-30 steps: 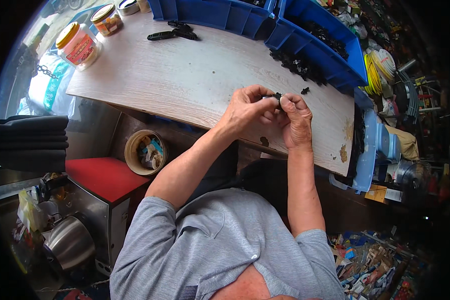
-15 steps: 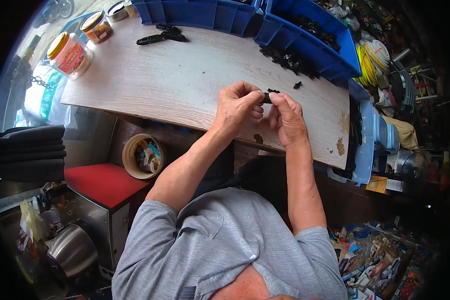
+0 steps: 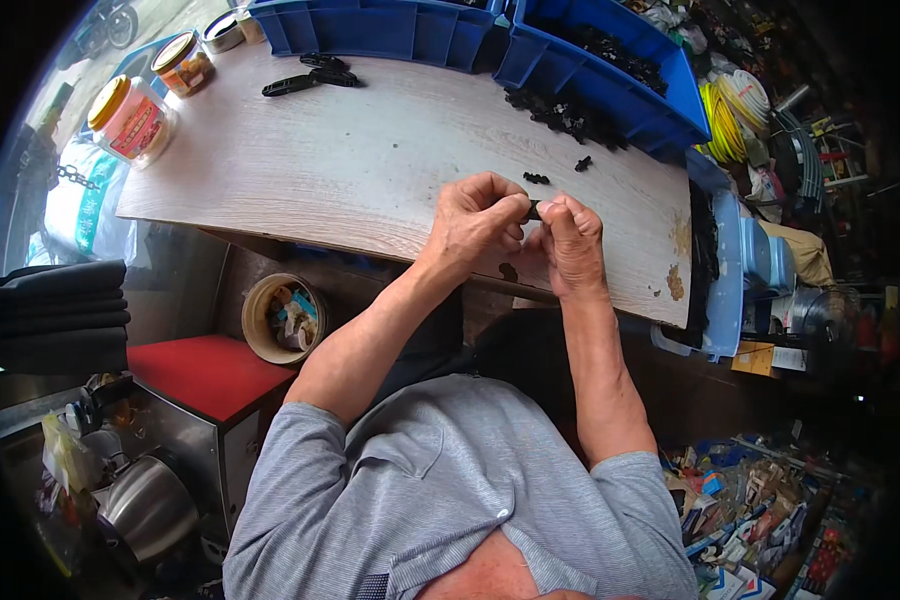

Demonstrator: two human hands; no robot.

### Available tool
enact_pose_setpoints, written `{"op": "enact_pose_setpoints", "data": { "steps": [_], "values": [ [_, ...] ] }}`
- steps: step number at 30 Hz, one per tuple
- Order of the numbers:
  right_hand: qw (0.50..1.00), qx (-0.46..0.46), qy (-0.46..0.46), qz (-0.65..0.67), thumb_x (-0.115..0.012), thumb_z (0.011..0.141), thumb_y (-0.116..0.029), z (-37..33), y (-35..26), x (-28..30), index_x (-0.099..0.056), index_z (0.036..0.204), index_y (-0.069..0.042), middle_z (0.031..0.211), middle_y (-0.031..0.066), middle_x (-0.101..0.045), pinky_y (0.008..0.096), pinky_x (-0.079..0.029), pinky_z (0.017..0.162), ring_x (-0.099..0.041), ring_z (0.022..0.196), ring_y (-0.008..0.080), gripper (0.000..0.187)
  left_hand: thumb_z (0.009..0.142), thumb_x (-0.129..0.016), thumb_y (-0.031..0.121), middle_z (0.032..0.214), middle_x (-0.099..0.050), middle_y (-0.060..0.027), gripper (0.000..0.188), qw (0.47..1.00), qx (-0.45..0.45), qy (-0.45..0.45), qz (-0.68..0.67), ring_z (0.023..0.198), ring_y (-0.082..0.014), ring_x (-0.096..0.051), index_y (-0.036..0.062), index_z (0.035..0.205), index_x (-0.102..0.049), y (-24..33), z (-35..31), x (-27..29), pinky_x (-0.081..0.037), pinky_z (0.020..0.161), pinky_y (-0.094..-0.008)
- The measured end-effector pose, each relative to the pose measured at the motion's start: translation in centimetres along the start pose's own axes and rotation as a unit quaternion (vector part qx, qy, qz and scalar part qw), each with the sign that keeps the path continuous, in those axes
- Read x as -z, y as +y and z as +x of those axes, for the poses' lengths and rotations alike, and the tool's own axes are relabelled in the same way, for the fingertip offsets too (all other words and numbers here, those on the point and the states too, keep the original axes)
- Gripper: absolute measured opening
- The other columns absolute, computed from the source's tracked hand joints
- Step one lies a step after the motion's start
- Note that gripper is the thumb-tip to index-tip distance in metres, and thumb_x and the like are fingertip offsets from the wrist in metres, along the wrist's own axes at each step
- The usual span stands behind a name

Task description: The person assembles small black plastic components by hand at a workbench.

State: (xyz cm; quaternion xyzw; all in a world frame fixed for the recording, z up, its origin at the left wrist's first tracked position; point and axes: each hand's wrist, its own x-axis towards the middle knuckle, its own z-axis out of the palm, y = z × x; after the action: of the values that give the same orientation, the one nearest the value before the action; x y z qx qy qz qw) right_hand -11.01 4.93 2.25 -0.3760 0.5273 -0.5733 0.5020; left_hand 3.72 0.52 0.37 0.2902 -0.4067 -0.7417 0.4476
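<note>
Over the front part of the pale wood-grain table (image 3: 320,170), my left hand (image 3: 475,218) and my right hand (image 3: 573,240) meet at the fingertips. Both are closed in a pinch on one small black part (image 3: 534,210), mostly covered by the fingers. Just beyond them lies a loose black piece (image 3: 536,178), with another small black piece (image 3: 583,163) to its right. A heap of black pieces (image 3: 565,118) spreads along the foot of the right blue bin (image 3: 610,80). Several longer black parts (image 3: 315,75) rest at the back left.
Another blue bin (image 3: 380,38) stands at the back edge. Jars, one yellow-lidded (image 3: 130,120), occupy the far left corner. Below the table are a waste bucket (image 3: 282,320) and a red-topped cabinet (image 3: 210,375). Clutter and a yellow hose coil (image 3: 722,125) lie to the right.
My right hand has shifted slightly down and its fingers have curled more. The loose black piece beyond my fingertips now shows more fully. The whole view has shifted slightly.
</note>
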Motion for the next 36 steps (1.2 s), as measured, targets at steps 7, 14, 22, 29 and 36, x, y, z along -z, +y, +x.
{"op": "enact_pose_setpoints", "data": {
  "steps": [7, 14, 22, 29, 36],
  "values": [
    [0.998, -0.042, 0.014, 0.051, -0.063, 0.089, -0.027, -0.4, -0.8, 2.1, -0.053, 0.068, -0.013, 0.05, -0.0013, -0.042, 0.0349, -0.052, 0.05, -0.05, 0.044, 0.0155, 0.028, 0.091, -0.069, 0.015, 0.081, -0.066, -0.0045, 0.014, 0.984, -0.093, 0.008, 0.148, 0.073, -0.0119, -0.063, 0.0024, 0.097, -0.068, -0.2, 1.2, 0.1, -0.053, 0.066, -0.0276],
    [0.956, -0.023, 0.274, 0.107, -0.061, 0.09, -0.042, 1.7, -3.2, 12.2, -0.051, 0.094, -0.007, 0.045, 0.0043, -0.039, 0.0584, -0.058, 0.07, -0.058, 0.051, 0.0251, 0.037, 0.082, -0.067, 0.015, 0.107, -0.066, -0.0077, 0.015, 0.71, -0.297, 0.026, 0.638, 0.104, -0.0303, -0.057, 0.0114, 0.096, -0.07, -1.3, 5.9, -0.2, -0.049, 0.086, -0.0411],
    [0.959, -0.053, 0.274, 0.044, -0.07, 0.085, -0.031, 0.7, -3.2, 12.5, -0.054, 0.113, -0.004, 0.048, 0.004, -0.043, 0.056, -0.059, 0.066, -0.062, 0.058, 0.0274, 0.042, 0.081, -0.065, 0.008, 0.091, -0.068, -0.0123, 0.013, 0.695, -0.308, -0.049, 0.647, 0.086, -0.0327, -0.063, 0.0056, 0.094, -0.067, -1.7, 5.4, -0.8, -0.051, 0.078, -0.0374],
    [0.994, -0.068, 0.079, 0.041, -0.072, 0.087, -0.026, 0.6, -1.3, 6.7, -0.059, 0.108, -0.006, 0.051, 0.0044, -0.051, 0.0481, -0.061, 0.057, -0.063, 0.052, 0.0226, 0.031, 0.092, -0.066, 0.012, 0.083, -0.066, -0.0046, 0.012, 0.998, 0.036, -0.024, 0.04, 0.076, -0.0124, -0.064, 0.0008, 0.093, -0.064, -0.2, 3.6, -0.5, -0.054, 0.068, -0.0279],
    [0.997, -0.067, -0.012, 0.043, -0.074, 0.087, -0.023, 1.3, -0.6, 3.4, -0.062, 0.108, -0.006, 0.05, 0.002, -0.052, 0.0379, -0.058, 0.052, -0.062, 0.048, 0.0187, 0.03, 0.091, -0.067, 0.009, 0.083, -0.065, -0.0068, 0.01, 0.997, 0.06, -0.029, -0.032, 0.074, -0.0146, -0.064, -0.0001, 0.093, -0.064, 0.1, 2.5, 0.5, -0.053, 0.066, -0.0271]
  ]
}}
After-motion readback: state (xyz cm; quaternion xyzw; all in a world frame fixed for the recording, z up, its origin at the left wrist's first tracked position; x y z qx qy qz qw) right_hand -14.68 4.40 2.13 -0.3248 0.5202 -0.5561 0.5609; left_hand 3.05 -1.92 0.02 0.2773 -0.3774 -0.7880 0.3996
